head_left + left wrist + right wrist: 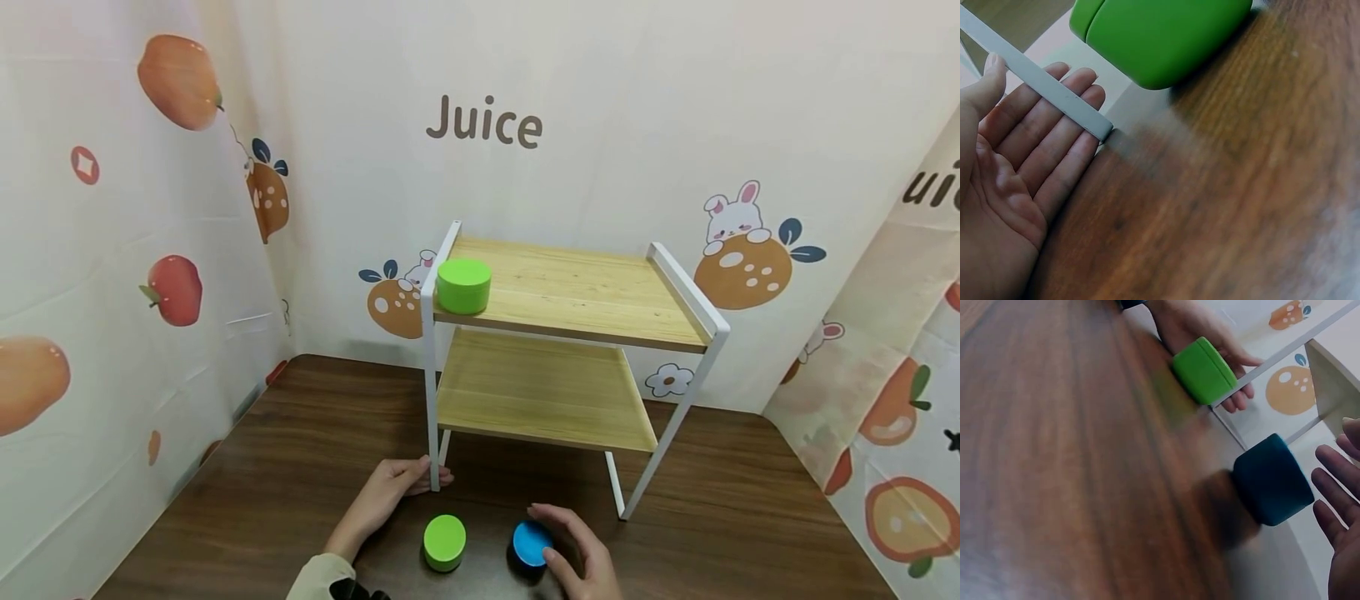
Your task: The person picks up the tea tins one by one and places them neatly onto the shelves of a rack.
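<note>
At the foot of the shelf's front left leg (432,417) is my left hand (390,492). Its fingers (1041,131) lie straight behind the white leg, palm showing, with the thumb tip at the leg's edge. Beside it on the table stands a round green lidded container (445,540). To the right is a round blue container (532,543), upright on the table. Around its right side hovers my right hand (581,554), thumb and fingers spread. A gap shows between those fingers (1335,494) and the blue container in the right wrist view.
The two-tier shelf has a wooden top board (570,287) and a lower board (540,387) on a white frame. Another round green container (463,287) sits at the top board's left front corner. Printed curtains (585,108) surround the brown wooden table (300,467).
</note>
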### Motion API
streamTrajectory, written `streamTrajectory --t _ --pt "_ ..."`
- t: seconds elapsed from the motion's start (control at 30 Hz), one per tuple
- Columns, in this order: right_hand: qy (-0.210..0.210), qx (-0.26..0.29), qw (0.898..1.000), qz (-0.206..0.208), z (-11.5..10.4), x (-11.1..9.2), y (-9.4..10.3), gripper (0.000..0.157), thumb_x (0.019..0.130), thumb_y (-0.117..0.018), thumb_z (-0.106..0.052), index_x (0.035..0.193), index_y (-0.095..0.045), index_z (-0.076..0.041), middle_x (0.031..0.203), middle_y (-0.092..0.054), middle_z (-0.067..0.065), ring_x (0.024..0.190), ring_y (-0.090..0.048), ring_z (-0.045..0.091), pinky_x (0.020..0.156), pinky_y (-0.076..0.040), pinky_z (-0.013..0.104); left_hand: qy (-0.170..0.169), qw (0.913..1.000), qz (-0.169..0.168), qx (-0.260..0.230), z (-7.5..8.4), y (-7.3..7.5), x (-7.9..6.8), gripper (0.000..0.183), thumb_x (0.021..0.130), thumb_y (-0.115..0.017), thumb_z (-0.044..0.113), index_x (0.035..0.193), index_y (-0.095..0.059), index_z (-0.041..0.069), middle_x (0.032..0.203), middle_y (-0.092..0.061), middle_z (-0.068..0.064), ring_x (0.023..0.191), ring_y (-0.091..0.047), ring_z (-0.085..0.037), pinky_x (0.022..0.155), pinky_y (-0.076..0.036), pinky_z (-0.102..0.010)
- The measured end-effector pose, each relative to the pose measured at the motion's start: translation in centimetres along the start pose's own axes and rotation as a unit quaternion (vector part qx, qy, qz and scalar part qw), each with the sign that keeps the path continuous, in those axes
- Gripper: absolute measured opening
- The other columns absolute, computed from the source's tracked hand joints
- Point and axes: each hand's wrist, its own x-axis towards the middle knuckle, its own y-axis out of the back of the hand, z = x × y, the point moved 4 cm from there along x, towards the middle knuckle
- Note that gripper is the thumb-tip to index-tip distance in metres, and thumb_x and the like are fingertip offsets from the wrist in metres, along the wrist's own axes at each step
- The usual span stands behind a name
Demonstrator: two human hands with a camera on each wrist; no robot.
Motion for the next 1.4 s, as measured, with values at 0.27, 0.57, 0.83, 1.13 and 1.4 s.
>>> streamTrajectory --t 0.27,0.57,0.83,1.13,1.4 --pt "0.049 -0.099 0.994 0.016 1.9 -1.0 -0.4 0.055 0.084 -0.063 0.008 0.136 -0.049 0.0 0.132 -0.054 0.02 0.127 -0.049 0.008 0.104 -0.034 0.013 -0.002 1.0 0.002 0.004 0.0 0.0 0.0 0.05 0.104 -0.042 0.036 0.115 -0.068 -0.005 0.113 -0.07 -0.018 0.107 -0.067 -0.019 0.092 -0.054 -0.026" --pt "-0.136 -0.082 0.985 0.062 3.0 -1.4 -0.7 0.058 0.083 -0.074 -0.008 0.137 -0.053 -0.009 0.133 -0.058 0.005 0.119 -0.054 0.007 0.096 -0.046 0.022 -0.003 1.0 0.004 0.006 0.0 0.0 0.0 0.05 0.104 -0.042 0.038 0.115 -0.068 -0.004 0.113 -0.07 -0.018 0.108 -0.067 -0.02 0.092 -0.053 -0.026" --pt "-0.196 -0.135 0.971 0.039 3.1 -1.4 -0.8 0.059 0.085 -0.076 -0.023 0.137 -0.052 -0.01 0.134 -0.056 0.0 0.12 -0.053 0.007 0.099 -0.045 0.028 0.001 0.9999 0.009 0.006 0.1 -0.1 -0.1 0.052 0.104 -0.042 0.039 0.115 -0.068 -0.004 0.115 -0.069 -0.018 0.109 -0.066 -0.022 0.093 -0.053 -0.026" --pt "-0.215 -0.143 0.966 -0.001 2.9 -1.5 -0.6 0.055 0.09 -0.069 -0.031 0.137 -0.051 -0.009 0.134 -0.056 0.005 0.119 -0.053 0.01 0.097 -0.046 0.029 0.005 1.0 0.007 0.0 0.2 -0.2 -0.2 0.051 0.104 -0.042 0.039 0.117 -0.067 -0.003 0.116 -0.069 -0.017 0.112 -0.065 -0.023 0.094 -0.052 -0.027" --pt "-0.231 -0.143 0.962 -0.03 2.8 -1.4 -0.5 0.059 0.091 -0.067 -0.036 0.139 -0.048 -0.008 0.137 -0.054 0.009 0.122 -0.051 0.012 0.098 -0.044 0.029 -0.001 1.0 0.008 -0.004 0.1 -0.1 -0.2 0.047 0.106 -0.04 0.033 0.116 -0.068 -0.004 0.114 -0.07 -0.018 0.108 -0.067 -0.019 0.092 -0.054 -0.026"
